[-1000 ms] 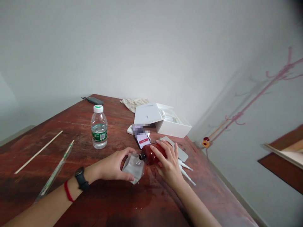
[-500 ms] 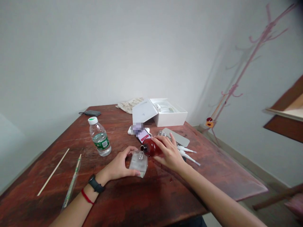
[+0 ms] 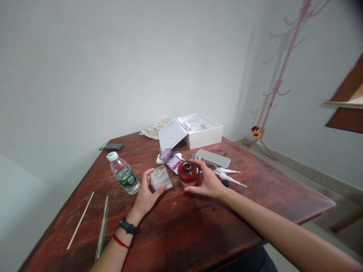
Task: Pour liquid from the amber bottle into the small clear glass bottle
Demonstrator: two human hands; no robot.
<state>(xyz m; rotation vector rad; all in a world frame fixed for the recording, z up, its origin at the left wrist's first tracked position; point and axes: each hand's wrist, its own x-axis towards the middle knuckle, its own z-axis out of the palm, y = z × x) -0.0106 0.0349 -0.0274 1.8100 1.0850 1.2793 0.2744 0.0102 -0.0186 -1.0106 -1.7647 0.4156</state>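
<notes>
My left hand [image 3: 149, 195] grips a square clear glass bottle [image 3: 160, 179] by its sides, thumb at the front and fingers behind. The bottle has a short open neck; how much liquid it holds I cannot tell. Just to its right, my right hand [image 3: 208, 181] is wrapped round a round amber bottle [image 3: 188, 177] whose uncapped mouth faces up toward me. The two bottles are apart. Behind them lies a phone [image 3: 176, 164] with its screen lit. A small black cap [image 3: 225, 183] rests beside my right wrist.
A water bottle [image 3: 126, 177] stands at left, near a bare chopstick [image 3: 81, 221] and a wrapped pair [image 3: 102, 230]. White droppers [image 3: 231, 177] and a grey flat case [image 3: 214, 158] lie at right. Farther back are an opened white box [image 3: 205, 136], a cloth [image 3: 154, 128] and a grey power bank [image 3: 115, 147].
The amber bottle has gone from lying tilted toward the clear bottle to nearly upright, its mouth moving away to the right. My view has shifted slightly.
</notes>
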